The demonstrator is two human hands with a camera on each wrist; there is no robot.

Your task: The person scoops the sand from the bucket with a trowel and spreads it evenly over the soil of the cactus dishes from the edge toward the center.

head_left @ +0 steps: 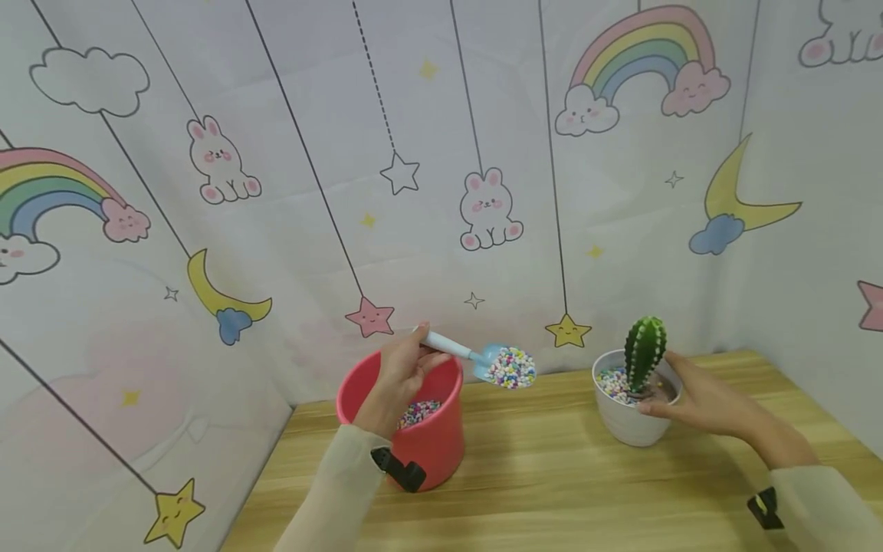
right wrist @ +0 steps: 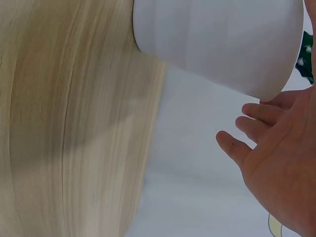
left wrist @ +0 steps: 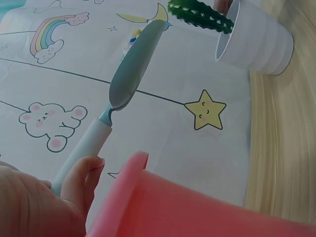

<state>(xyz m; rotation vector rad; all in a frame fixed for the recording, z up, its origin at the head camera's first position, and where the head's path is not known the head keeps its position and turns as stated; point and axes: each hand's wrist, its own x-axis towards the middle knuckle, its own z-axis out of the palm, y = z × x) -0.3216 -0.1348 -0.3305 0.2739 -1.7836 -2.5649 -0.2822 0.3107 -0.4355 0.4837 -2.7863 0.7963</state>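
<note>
My left hand [head_left: 400,372] grips the white handle of a small light-blue scoop [left wrist: 133,64], over the red bucket [head_left: 441,452]. Heaped on the scoop's blade are small multicoloured beads [head_left: 512,368]; the blade is clear of the bucket's right side. More beads [head_left: 421,412] lie inside the bucket. To the right stands a white plant pot [head_left: 631,422] with beads on its left side and a green cactus [head_left: 646,349] upright in it. My right hand [head_left: 704,399] holds this pot at its right rim, thumb in front and fingers behind; the other fingers extend past the rim [right wrist: 269,96].
Bucket and pot stand on a wood-grain table [head_left: 538,475], near its back edge. Behind and at both sides hangs a pale cloth [head_left: 441,100] printed with rabbits, stars, moons and rainbows. Black straps [head_left: 400,469] sit on both wrists.
</note>
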